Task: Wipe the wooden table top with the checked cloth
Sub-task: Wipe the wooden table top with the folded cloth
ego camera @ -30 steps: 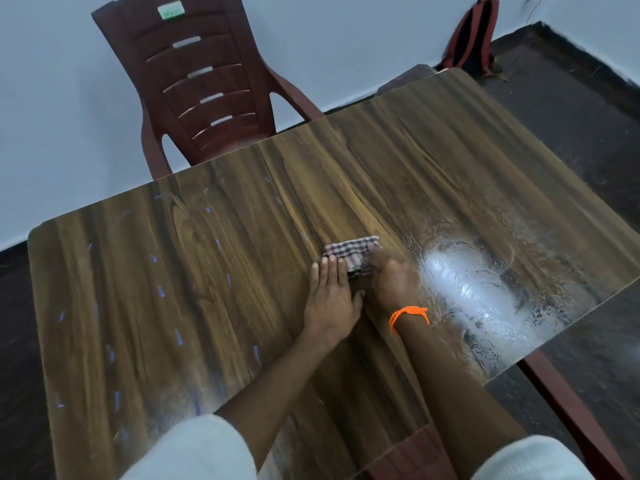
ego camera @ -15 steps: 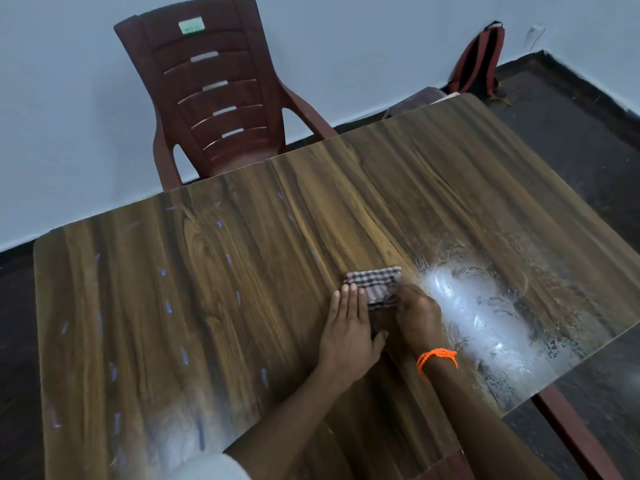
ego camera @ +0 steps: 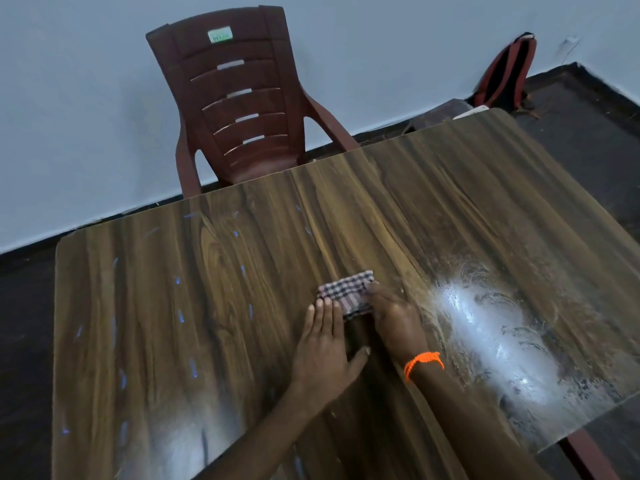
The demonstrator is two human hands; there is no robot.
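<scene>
The folded checked cloth point(ego camera: 341, 289) lies near the middle of the wooden table top point(ego camera: 207, 306). My right hand point(ego camera: 394, 318), with an orange band on its wrist, lies over the cloth's right and near part, its fingers bent down onto the fabric and gripping it. My left hand point(ego camera: 323, 348) lies flat on the wood just in front of the cloth, fingers straight and together, the fingertips touching the cloth's near left edge. A shiny wet smear point(ego camera: 491, 334) covers the table to the right of my hands.
A dark red plastic chair point(ego camera: 239, 109) stands at the table's far edge, against the pale wall. A red and black backpack point(ego camera: 507, 74) leans on the wall at the far right. Small bluish marks point(ego camera: 180, 315) dot the table's left half. The floor around is dark.
The view has tilted up, so more of the chair and wall shows. Both hands and the cloth stay together at almost the same place on the table.
</scene>
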